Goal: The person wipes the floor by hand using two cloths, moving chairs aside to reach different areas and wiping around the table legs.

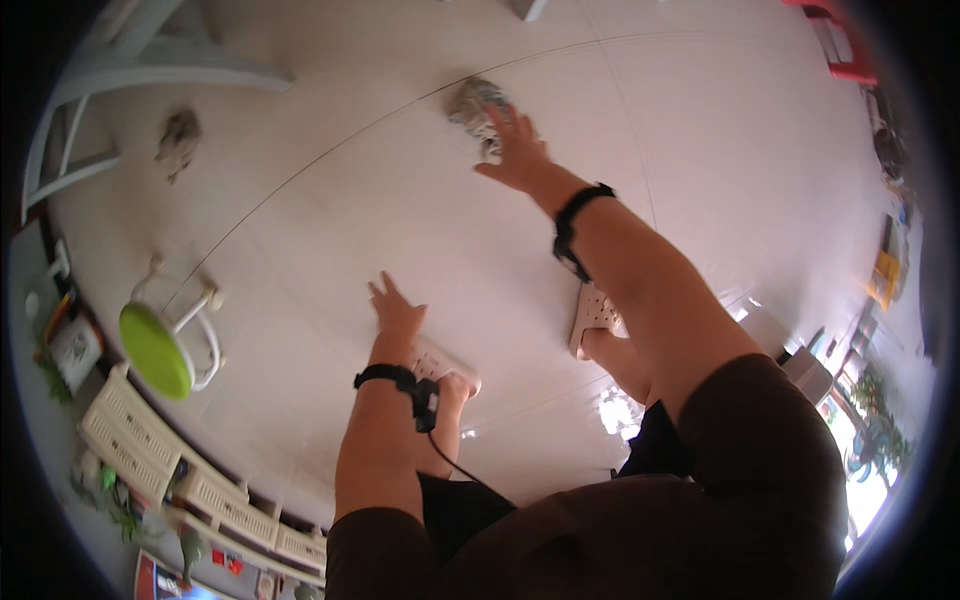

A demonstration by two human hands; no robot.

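Note:
My right hand [519, 154] reaches out over the pale floor, fingers spread, at the lower right edge of a crumpled grey cloth [476, 109]. Its fingertips overlap the cloth in view; whether they touch it I cannot tell. Nothing is gripped in it. My left hand [397, 311] hangs lower and to the left, fingers apart and holding nothing, just beyond a beige clog [442, 364] on one foot. A second crumpled cloth [178, 142] lies on the floor at the upper left. Both wrists carry black straps.
A small stool with a green seat [155, 351] stands at the left. White furniture legs [172, 75] rise at the upper left. Cream drawers [131, 431] line the lower left. A red plastic item [847, 49] is at the upper right. Another clog [592, 315] is under my right arm.

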